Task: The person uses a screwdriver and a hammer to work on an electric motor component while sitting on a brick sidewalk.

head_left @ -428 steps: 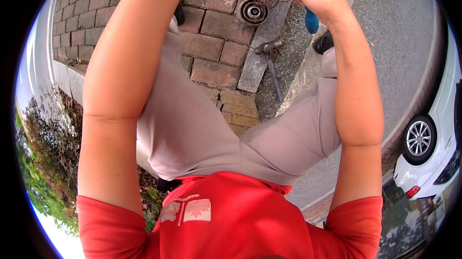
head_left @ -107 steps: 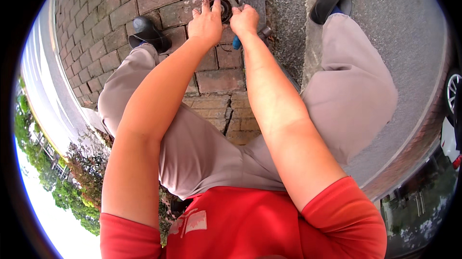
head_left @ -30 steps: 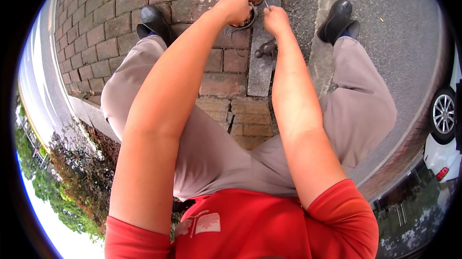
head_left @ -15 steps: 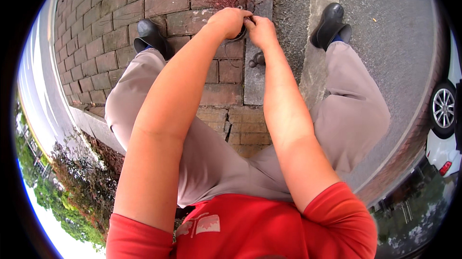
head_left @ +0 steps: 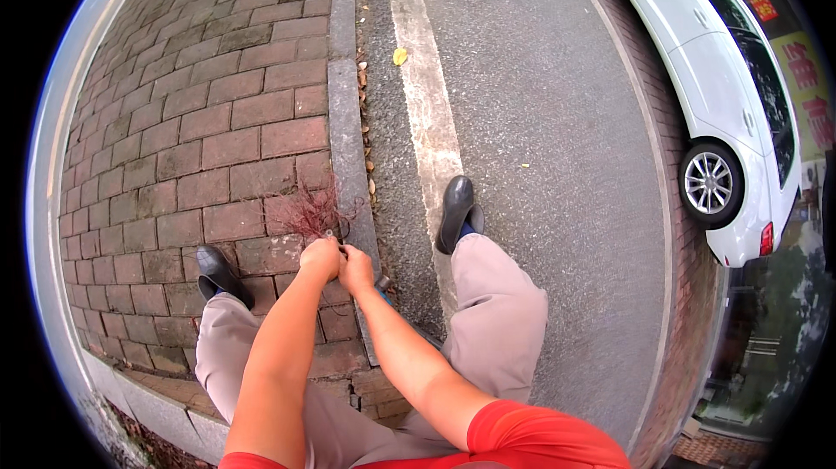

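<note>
Hands point(head_left: 320, 257) point(head_left: 354, 270), now lower in view, hide paving point(head_left: 233, 145) near reddish strands point(head_left: 310, 211).

Seeing, near the right rim of the view and beyond the glossy white car point(head_left: 707, 44), a flat, pale yellow-green signboard point(head_left: 810, 134) bearing 2 large rose-red characters point(head_left: 796, 60), slightly tilted, with 1 standing below the other. Running close to the dark fisheye edge, so bending with the lens. Seeing also, higher up and past the car's roofline, a small, bright orange-red panel point(head_left: 760, 4) carrying yellow characters, looking too small and blurred for reading clearly.
</note>
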Demonstrator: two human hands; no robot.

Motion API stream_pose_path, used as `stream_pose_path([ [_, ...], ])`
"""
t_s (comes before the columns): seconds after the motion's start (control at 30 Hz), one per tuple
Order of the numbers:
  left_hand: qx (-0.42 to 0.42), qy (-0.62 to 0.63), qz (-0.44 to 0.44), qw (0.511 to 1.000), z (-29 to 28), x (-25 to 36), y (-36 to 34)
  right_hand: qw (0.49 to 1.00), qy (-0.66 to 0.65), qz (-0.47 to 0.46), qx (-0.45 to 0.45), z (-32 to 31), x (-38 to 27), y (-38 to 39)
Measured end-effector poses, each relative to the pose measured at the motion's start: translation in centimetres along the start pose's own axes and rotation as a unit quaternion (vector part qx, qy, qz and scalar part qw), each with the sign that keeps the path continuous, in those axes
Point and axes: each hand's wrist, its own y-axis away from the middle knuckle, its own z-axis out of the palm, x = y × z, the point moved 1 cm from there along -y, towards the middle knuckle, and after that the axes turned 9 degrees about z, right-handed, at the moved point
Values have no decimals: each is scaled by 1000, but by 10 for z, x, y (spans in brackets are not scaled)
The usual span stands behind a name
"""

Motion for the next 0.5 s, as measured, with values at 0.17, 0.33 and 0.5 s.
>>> stream_pose_path([
  [0.17,-9,-27,15,999,5,-3,-3,1000,10,20,15,0,-1,-7],
  [0.33,20,41,38,998,-3,-13,10,992,95,79,23,-10,0,-4],
  [0.5,57,90,35,994,17,-41,-1,967,233,76,-72,-22,-23,-9],
])
